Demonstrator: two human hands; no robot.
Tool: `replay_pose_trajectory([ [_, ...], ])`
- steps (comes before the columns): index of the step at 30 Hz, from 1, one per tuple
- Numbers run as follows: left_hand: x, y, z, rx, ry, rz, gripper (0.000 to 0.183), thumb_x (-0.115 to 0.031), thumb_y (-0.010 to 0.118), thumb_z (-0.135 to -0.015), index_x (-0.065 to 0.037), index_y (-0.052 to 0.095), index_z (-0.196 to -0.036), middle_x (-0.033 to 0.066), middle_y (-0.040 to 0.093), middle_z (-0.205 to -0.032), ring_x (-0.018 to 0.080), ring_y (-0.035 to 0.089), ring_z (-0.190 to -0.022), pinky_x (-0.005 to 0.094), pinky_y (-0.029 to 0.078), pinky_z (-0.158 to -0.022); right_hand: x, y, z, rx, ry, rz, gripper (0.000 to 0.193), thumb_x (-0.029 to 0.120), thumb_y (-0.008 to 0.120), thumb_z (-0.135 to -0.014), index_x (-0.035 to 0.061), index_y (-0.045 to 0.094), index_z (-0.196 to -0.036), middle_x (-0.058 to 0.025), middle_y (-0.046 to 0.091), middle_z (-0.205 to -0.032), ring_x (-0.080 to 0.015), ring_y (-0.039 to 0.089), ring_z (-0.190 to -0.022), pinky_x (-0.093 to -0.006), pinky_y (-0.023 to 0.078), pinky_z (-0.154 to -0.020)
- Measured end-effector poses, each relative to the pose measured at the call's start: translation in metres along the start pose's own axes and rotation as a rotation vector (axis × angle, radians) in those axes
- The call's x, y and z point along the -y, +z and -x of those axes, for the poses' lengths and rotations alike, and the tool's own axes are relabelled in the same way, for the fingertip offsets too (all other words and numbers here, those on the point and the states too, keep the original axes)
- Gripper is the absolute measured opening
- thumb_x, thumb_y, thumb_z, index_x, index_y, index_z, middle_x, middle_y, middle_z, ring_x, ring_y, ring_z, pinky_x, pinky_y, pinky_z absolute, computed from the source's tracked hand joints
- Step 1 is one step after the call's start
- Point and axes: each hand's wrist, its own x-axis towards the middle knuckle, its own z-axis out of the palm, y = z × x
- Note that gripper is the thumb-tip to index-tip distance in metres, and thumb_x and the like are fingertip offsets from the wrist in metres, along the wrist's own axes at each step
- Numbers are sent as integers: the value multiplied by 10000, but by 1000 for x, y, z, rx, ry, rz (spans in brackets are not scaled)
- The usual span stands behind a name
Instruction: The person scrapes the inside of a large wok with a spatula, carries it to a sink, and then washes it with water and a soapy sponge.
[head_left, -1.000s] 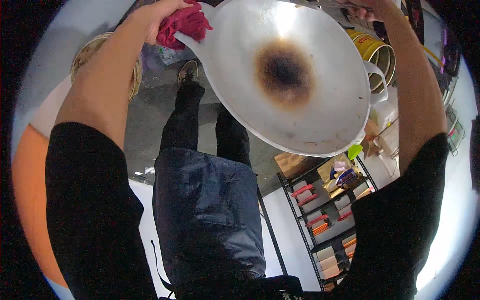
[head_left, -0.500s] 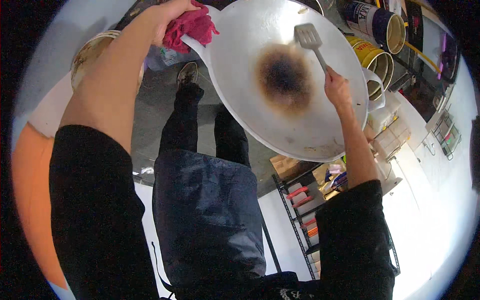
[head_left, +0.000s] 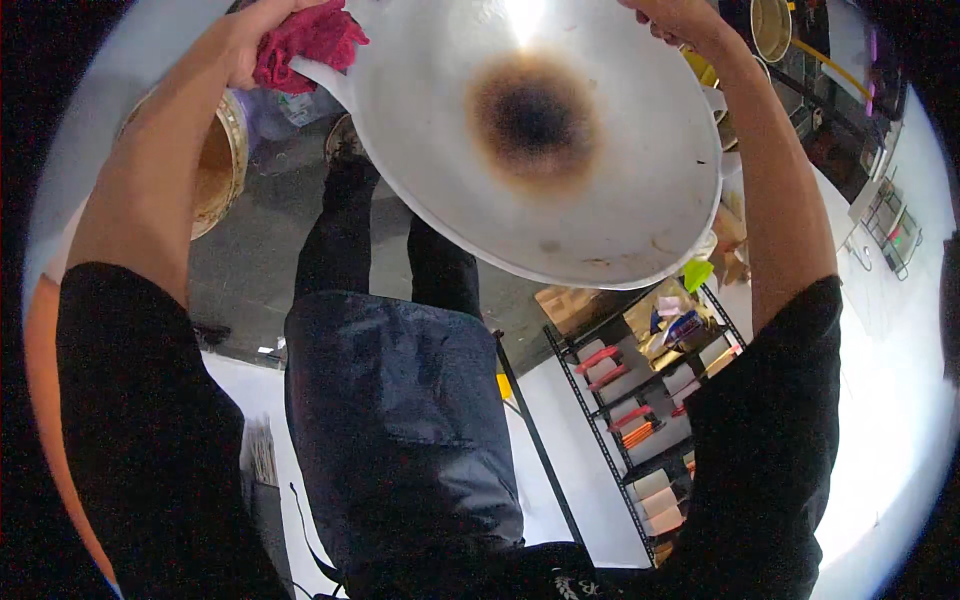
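A large pale metal wok (head_left: 440,190) fills the upper middle, tilted, with a dark scorched patch (head_left: 535,118) inside and small brown residue near its lower rim. My left hand (head_left: 243,45) is closed on a crumpled dark-red cloth (head_left: 310,45) at the wok's left handle (head_left: 325,78). Over the wok's upper right rim, my right hand (head_left: 678,20) has its fingers curled. What it holds, if anything, is cut off by the top edge. The grey slotted spatula is out of view.
A stained round bucket (head_left: 232,175) stands under my left forearm. Open metal tins (head_left: 770,28) are at the upper right. Below the wok is a black shelf rack (head_left: 605,420) with bins and packets, beside a cardboard box (head_left: 570,308). My dark apron (head_left: 400,420) hangs in front.
My right hand has risen toward the top edge, and the spatula it held has left the view. The wok, cloth and left hand have shifted left and up in the picture.
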Motion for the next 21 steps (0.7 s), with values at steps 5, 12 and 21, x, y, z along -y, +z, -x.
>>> replay_pose_trajectory([
  [5, -1, 9, -9, 13, 32, 36, 395, -417, 527, -904, -94, 650, -1094, 38, 710, -959, 156, 689, -765, 343, 573, -607, -17, 0, -52, 147, -24, 421, 203, 180, 559, -912, 18, 638, -1006, -112, 663, -785, -220, 600, -607, -352, 475, -510],
  [12, -6, 14, 1, 32, -10, 109, 396, -401, 486, -907, -85, 640, -1088, 48, 706, -947, 177, 687, -796, 392, 572, -683, 1, -9, 115, -39, 129, 535, 400, 410, 599, -875, 51, 683, -1030, -147, 632, -731, -205, 609, -636, -349, 486, -615],
  [21, 24, 53, 18, -149, 71, 211, 365, -352, 444, -955, -58, 621, -1082, 92, 698, -950, 209, 685, -792, 351, 561, -685, -123, 73, 299, -667, 324, 93, 451, 365, 657, -856, -50, 633, -1034, -150, 637, -753, -165, 601, -724, -334, 472, -660],
])
